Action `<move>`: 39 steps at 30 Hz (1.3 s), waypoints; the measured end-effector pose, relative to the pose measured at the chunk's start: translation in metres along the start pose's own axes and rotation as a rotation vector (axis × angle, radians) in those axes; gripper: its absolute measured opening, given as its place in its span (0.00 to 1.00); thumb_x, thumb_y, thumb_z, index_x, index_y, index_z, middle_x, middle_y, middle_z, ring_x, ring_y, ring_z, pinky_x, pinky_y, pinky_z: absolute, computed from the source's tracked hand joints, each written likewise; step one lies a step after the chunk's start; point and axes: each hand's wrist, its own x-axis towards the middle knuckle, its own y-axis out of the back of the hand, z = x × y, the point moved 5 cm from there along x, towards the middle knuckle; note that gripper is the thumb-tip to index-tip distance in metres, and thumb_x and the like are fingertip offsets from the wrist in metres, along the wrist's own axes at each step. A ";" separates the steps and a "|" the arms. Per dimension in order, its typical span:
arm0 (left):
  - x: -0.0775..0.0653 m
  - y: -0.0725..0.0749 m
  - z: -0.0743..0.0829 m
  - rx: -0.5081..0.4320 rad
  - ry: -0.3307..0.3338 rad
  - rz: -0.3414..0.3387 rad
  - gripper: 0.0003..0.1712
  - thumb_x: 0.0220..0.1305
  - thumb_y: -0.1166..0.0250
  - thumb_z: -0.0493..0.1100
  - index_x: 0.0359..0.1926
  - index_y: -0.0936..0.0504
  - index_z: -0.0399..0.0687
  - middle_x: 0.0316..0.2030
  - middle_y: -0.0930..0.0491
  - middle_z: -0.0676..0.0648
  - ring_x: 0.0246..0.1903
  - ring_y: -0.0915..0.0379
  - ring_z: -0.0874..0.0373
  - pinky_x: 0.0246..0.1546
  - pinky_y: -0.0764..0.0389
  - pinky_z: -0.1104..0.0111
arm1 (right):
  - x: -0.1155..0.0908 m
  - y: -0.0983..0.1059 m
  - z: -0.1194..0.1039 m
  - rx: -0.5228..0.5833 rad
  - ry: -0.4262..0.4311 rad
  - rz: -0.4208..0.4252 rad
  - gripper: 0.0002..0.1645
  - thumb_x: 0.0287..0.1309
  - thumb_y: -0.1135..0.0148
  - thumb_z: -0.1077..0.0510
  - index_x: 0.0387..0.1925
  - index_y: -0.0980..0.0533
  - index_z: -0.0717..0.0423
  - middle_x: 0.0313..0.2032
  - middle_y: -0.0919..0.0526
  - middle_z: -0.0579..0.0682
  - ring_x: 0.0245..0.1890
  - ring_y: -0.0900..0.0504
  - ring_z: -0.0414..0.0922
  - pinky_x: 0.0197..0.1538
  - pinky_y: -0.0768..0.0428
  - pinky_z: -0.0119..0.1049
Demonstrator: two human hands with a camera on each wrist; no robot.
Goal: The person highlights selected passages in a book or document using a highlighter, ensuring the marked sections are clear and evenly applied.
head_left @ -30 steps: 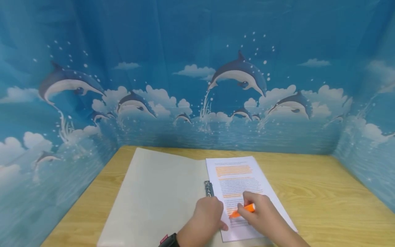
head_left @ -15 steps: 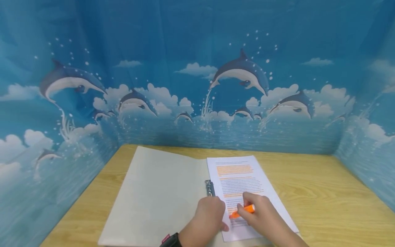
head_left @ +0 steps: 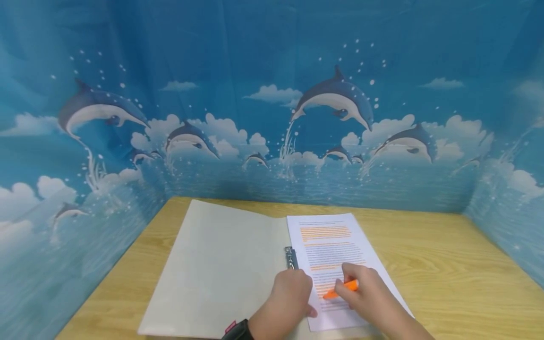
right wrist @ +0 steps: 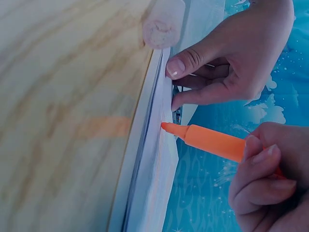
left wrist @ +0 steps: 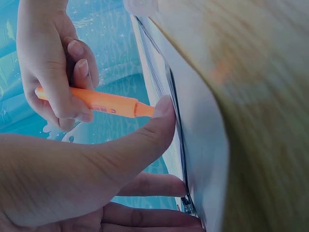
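Printed sheets [head_left: 335,257] with several lines marked orange lie on the right side of an open pale folder [head_left: 225,264]. My right hand [head_left: 369,290] pinches an orange highlighter [head_left: 352,284] between thumb and fingers, its tip on the lower part of the text. In the right wrist view the highlighter [right wrist: 215,142] leans, and its tip meets the page. At the sheets' lower left edge, my left hand [head_left: 291,290] presses with its thumb and fingertips on the paper. Just above that hand, a metal clip [head_left: 291,257] shows at the folder's spine.
Beneath the folder is a wood-grain table [head_left: 450,264]. A blue curtain [head_left: 238,179] printed with dolphins surrounds it at the back and both sides. A black band [head_left: 239,330] circles the left wrist.
My right hand has slid the highlighter a little to the right across the page. The left hand keeps its place on the sheets. The whole head view has shifted slightly.
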 end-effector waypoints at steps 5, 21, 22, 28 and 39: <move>0.001 -0.002 0.001 0.007 0.014 -0.019 0.34 0.30 0.33 0.72 0.30 0.18 0.51 0.21 0.22 0.51 0.20 0.31 0.62 0.25 0.25 0.73 | -0.002 0.006 0.003 -0.032 0.008 0.036 0.15 0.47 0.40 0.64 0.16 0.37 0.53 0.12 0.38 0.39 0.12 0.40 0.33 0.18 0.38 0.26; 0.003 -0.005 0.000 0.005 0.018 -0.027 0.35 0.29 0.33 0.72 0.32 0.17 0.50 0.22 0.21 0.50 0.20 0.30 0.61 0.25 0.25 0.73 | -0.004 0.021 0.018 -0.003 -0.071 0.042 0.15 0.50 0.40 0.64 0.17 0.37 0.56 0.12 0.41 0.42 0.13 0.40 0.34 0.18 0.38 0.27; 0.003 -0.005 0.000 0.003 0.016 -0.025 0.35 0.29 0.33 0.71 0.32 0.17 0.50 0.22 0.21 0.50 0.20 0.30 0.61 0.25 0.25 0.73 | -0.004 0.021 0.019 -0.005 -0.070 0.044 0.15 0.50 0.40 0.64 0.17 0.37 0.56 0.12 0.41 0.42 0.13 0.41 0.35 0.19 0.38 0.27; 0.002 -0.003 0.002 -0.003 0.007 -0.010 0.35 0.30 0.33 0.71 0.31 0.17 0.49 0.21 0.22 0.50 0.19 0.31 0.61 0.24 0.25 0.73 | -0.006 0.025 0.020 -0.029 -0.042 0.060 0.17 0.50 0.39 0.64 0.16 0.38 0.55 0.13 0.44 0.41 0.14 0.44 0.34 0.19 0.40 0.27; -0.001 -0.001 0.001 -0.029 0.016 -0.037 0.34 0.31 0.33 0.71 0.30 0.18 0.48 0.19 0.24 0.50 0.18 0.33 0.61 0.23 0.28 0.73 | -0.007 0.027 0.020 -0.028 -0.084 0.050 0.15 0.50 0.40 0.64 0.16 0.36 0.55 0.13 0.44 0.42 0.13 0.42 0.34 0.19 0.38 0.26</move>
